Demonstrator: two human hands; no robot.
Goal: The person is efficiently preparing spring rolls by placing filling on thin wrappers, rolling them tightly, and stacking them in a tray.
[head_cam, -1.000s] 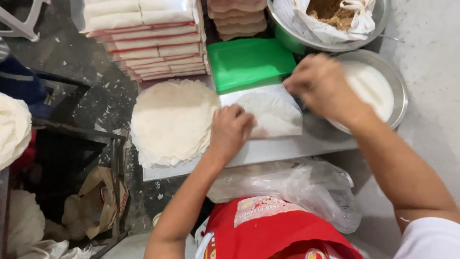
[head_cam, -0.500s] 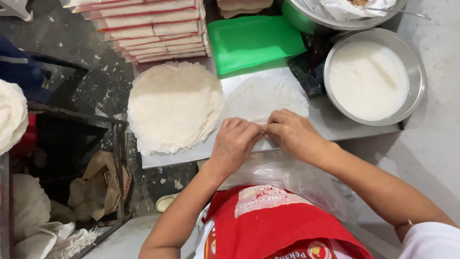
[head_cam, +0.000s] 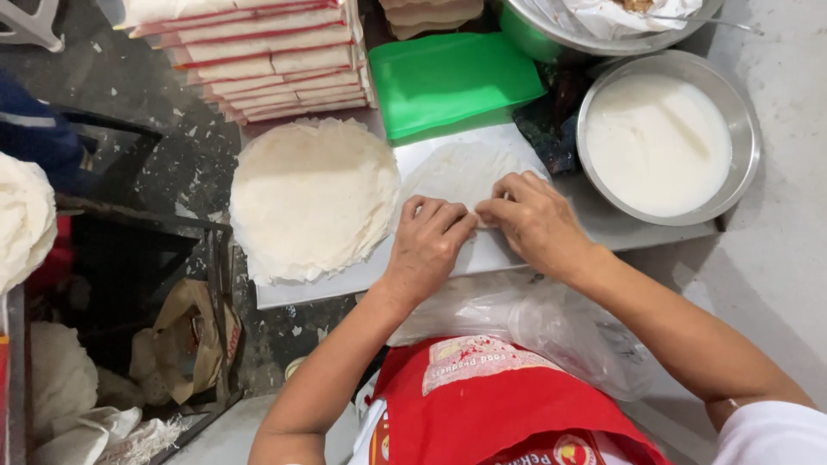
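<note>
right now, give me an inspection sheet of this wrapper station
surface: pale work board, flat, bare strip along its near edge.
job's things: single thin round wrapper on the board; left hand and right hand press on its near edge.
clutter: stack of round wrappers at left; steel bowl of white liquid at right; green lid; stacked flat packets; clear plastic bag.
fingers: both hands' bent down on the wrapper; grasp cannot be told.
cables: nothing seen.
surroundings: grey floor with white flakes.

Left hand (head_cam: 428, 244) beside right hand (head_cam: 532, 222), fingertips down
</note>
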